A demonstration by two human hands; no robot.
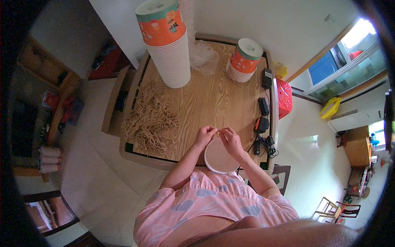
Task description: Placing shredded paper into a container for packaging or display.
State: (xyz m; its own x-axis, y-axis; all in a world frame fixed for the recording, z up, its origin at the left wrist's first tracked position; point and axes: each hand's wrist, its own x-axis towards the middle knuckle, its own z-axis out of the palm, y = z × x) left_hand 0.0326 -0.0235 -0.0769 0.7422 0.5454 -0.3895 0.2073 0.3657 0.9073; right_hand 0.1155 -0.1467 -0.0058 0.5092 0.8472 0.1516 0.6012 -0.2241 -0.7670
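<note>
A white round paper tub (221, 156) sits at the table's near edge, against my front, its pale round face toward me. My left hand (207, 136) is closed in a pinch at the tub's far rim. Beside it, my right hand (233, 142) bends over the rim, its thumb and fingertips also pinched together. The fingertips nearly meet; a thin tan bit seems to show between them, too small to name. Left of my hands lies a loose heap of tan cords (151, 117).
A tall stack of paper tubs (169, 57) stands at the far left, a shorter stack (242, 61) at the far right. Clear plastic film (203, 57) lies between them. Black adapters and cables (263, 107) line the right edge, near a red stool (284, 98).
</note>
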